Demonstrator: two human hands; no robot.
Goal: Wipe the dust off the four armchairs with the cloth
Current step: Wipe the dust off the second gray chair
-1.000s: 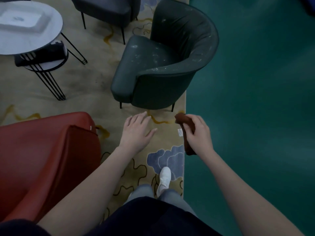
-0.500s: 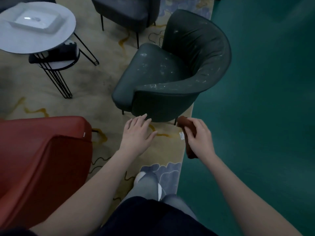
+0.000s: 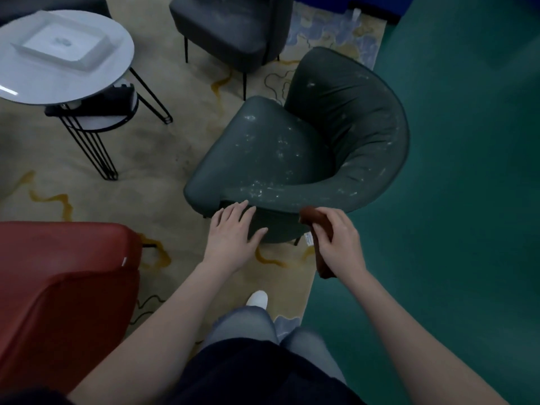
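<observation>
You are gripping the brown cloth in your right hand, and your left hand is hovering spread beside the green armchair, whose seat is showing white dust specks; most wiping probably remains, including the grey armchair beyond.

Standing before the nearest armchair, hands out over its near arm.
Lying left hand flat and gripping cloth in right hand; sitting left: second armchair; behind: third armchair; far left: round table bearing tray.
</observation>
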